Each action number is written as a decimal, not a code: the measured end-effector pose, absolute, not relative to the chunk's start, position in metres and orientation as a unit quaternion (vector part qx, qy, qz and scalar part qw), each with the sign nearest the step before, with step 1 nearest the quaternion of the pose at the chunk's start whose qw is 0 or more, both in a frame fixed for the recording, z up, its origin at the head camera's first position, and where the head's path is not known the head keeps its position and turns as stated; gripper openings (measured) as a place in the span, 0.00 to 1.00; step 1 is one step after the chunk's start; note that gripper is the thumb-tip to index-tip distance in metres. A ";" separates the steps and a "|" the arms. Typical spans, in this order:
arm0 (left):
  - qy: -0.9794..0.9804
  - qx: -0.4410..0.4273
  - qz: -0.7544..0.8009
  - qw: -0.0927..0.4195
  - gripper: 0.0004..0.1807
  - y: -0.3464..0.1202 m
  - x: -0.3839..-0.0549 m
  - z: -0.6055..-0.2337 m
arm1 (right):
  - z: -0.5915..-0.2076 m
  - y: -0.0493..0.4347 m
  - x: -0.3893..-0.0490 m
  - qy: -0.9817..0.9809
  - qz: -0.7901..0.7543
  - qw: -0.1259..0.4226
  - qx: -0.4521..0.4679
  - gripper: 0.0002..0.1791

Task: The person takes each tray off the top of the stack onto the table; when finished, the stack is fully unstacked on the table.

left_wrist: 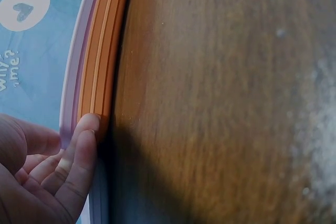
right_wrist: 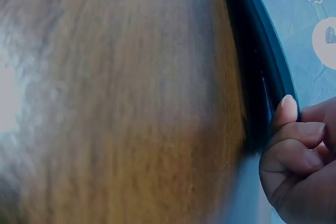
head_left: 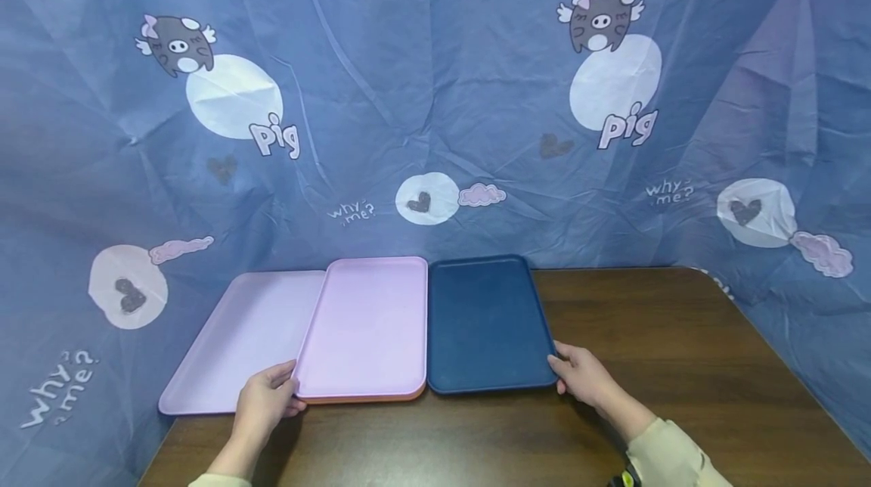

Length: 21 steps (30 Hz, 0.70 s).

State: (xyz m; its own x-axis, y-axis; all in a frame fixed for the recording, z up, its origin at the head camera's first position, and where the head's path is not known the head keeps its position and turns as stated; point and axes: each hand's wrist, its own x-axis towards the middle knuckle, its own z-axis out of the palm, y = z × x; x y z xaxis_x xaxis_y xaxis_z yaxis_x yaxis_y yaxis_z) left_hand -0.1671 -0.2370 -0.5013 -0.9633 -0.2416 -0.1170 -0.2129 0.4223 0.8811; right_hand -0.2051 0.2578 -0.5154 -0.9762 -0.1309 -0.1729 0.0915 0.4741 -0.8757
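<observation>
In the head view my left hand (head_left: 264,398) grips the front left corner of a pink tray (head_left: 367,328). Beneath that tray are orange trays (left_wrist: 97,66), whose ridged edges show in the left wrist view; my fingers touch them, with the thumb at the pink rim. At the front right corner of a dark blue tray (head_left: 488,324), my right hand (head_left: 587,379) pinches the rim between thumb and curled fingers. A gap shows under the blue rim (right_wrist: 270,45) in the right wrist view. The pink and blue trays lie side by side, edges meeting or nearly so.
A pale lilac tray (head_left: 248,343) lies at the left, partly covered by the pink one. All rest on a brown wooden table (head_left: 653,336). Behind and at both sides hangs a blue printed cloth (head_left: 435,94), close to the trays' far edges.
</observation>
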 end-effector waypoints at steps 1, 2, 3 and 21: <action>-0.843 0.135 -0.520 0.013 0.25 -0.237 -0.167 -0.502 | -0.516 0.258 -0.205 0.855 -0.508 0.109 -0.013 0.30; -0.843 0.135 -0.520 0.013 0.25 -0.237 -0.167 -0.502 | -0.516 0.257 -0.205 0.857 -0.503 0.110 -0.015 0.30; -0.844 0.134 -0.520 0.012 0.25 -0.237 -0.168 -0.502 | -0.516 0.257 -0.205 0.859 -0.500 0.109 -0.018 0.30; -0.839 0.139 -0.526 0.012 0.26 -0.237 -0.167 -0.501 | -0.511 0.254 -0.204 0.918 -0.376 0.111 -0.057 0.31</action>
State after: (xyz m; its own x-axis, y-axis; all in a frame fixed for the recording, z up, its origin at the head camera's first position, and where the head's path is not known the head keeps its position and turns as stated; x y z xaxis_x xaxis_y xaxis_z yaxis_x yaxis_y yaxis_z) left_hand -0.1666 -0.2368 -0.5006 -0.9608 -0.2466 -0.1264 -0.2213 0.4083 0.8856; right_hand -0.2045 0.2542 -0.5113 -0.9687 -0.1884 -0.1619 -0.0207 0.7106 -0.7033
